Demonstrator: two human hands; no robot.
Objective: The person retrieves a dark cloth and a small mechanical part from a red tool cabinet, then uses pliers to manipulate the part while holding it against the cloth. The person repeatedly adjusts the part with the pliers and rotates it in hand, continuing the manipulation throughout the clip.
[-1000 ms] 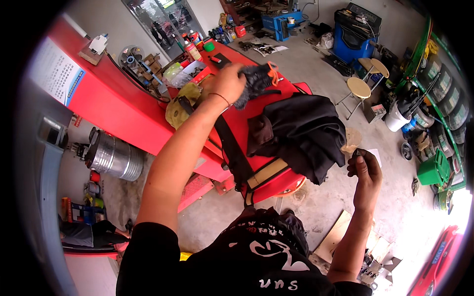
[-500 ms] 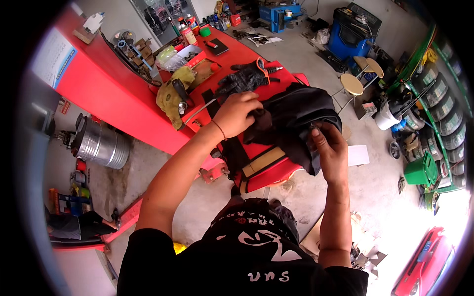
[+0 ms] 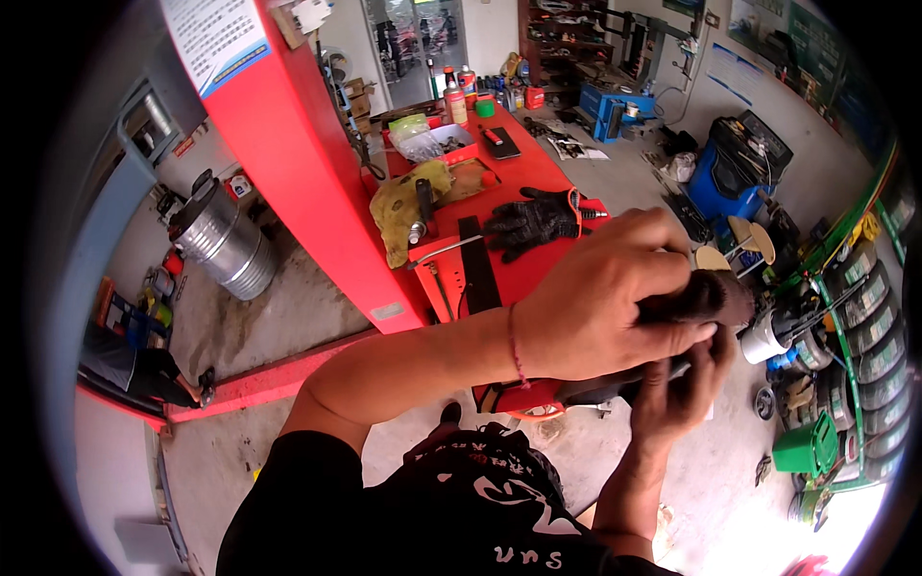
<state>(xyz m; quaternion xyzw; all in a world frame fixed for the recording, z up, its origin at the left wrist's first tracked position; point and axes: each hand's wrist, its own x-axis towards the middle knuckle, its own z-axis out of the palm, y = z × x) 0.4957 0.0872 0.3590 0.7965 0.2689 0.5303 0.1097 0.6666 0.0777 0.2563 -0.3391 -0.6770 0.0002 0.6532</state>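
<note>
My left hand (image 3: pixel 600 302), raised across the front of the view, is closed round a dark brown, rounded piece (image 3: pixel 715 298) that looks soft and bunched up. Just below it, my right hand (image 3: pixel 687 394) has its thumb and fingers bent round black pliable material (image 3: pixel 629 382). Much of that material is hidden behind my hands and left wrist, and whether it joins the brown piece I cannot tell. A black work glove (image 3: pixel 533 223) with an orange cuff lies beyond my left forearm on the red workbench (image 3: pixel 567 180).
On the bench are a yellowish cloth (image 3: pixel 408 211), a dark-handled tool (image 3: pixel 423 206), a white box (image 3: pixel 451 144) and spray cans (image 3: pixel 454 103). A red post (image 3: pixel 298 192) rises at the left, near a metal drum (image 3: pixel 226 240). Tyres (image 3: pixel 869 336) fill a green rack at the right.
My left hand has moved right and up with the brown piece, close to my right hand. My right hand is lower and slightly right. The view has shifted, and the black material is now mostly covered.
</note>
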